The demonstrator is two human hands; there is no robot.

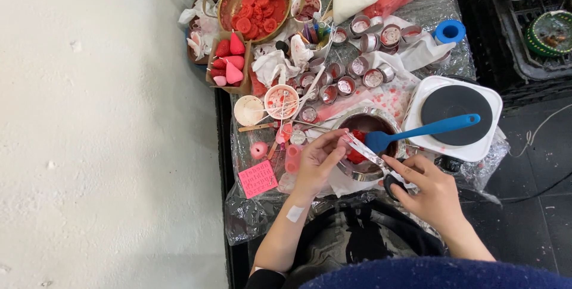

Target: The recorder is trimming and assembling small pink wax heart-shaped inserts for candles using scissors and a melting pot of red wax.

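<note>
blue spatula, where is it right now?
Head view, right of centre: the blue spatula rests in the metal bowl, handle lying over the white hotplate.

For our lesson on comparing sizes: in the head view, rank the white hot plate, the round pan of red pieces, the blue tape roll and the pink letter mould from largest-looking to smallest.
1. White hot plate
2. Round pan of red pieces, a little smaller, though it lies farther from the camera, so this is unsure
3. Pink letter mould
4. Blue tape roll, close to the mould

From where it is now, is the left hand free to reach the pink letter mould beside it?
Probably not at once: the left hand is pinching something red over the metal bowl, against the scissors in the right hand. The path to the pink letter mould looks open otherwise.
</note>
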